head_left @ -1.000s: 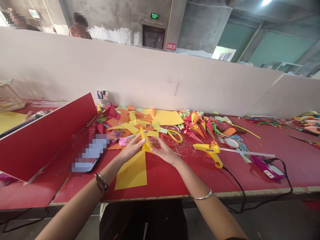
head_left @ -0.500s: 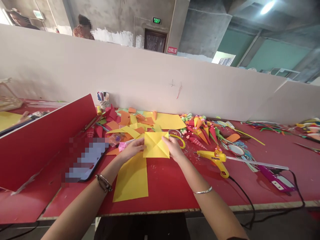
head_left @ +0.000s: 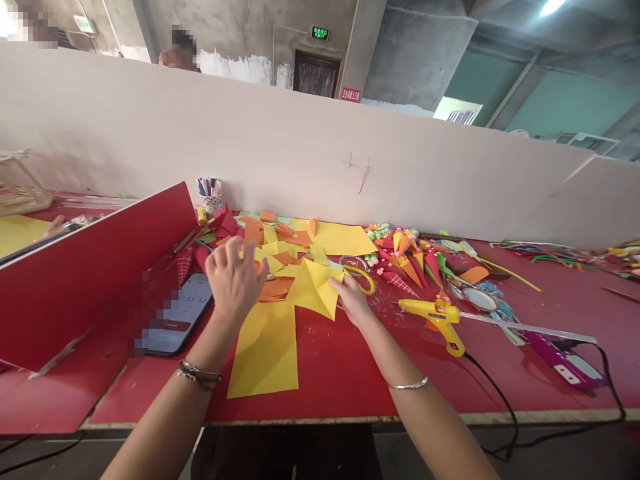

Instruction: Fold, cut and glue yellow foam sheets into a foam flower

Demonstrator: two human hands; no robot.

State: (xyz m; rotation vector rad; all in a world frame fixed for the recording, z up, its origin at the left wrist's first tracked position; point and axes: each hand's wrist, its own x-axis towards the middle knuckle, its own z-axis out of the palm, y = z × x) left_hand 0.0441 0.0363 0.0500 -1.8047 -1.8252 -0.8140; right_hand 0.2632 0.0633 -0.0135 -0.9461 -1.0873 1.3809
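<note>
My right hand (head_left: 351,300) pinches the right edge of a creased yellow paper square (head_left: 314,288) and holds it tilted just above the red table (head_left: 350,360). My left hand (head_left: 234,279) is raised in the air to the left of the square, fingers spread, holding nothing. A larger flat yellow sheet (head_left: 265,350) lies on the table below the square, between my forearms. Behind my hands is a heap of yellow, orange and red paper scraps (head_left: 273,243).
A yellow glue gun (head_left: 437,317) with a black cord lies to the right, yellow-handled scissors (head_left: 361,275) just beyond my right hand. A phone (head_left: 175,313) lies at the left beside a tilted red board (head_left: 85,273). Coloured paper cones (head_left: 407,257) and a pen cup (head_left: 210,193) stand further back.
My left hand has let go of the yellow square and lifted up to the left. The square, held flat by both hands before, now hangs tilted from my right hand alone.
</note>
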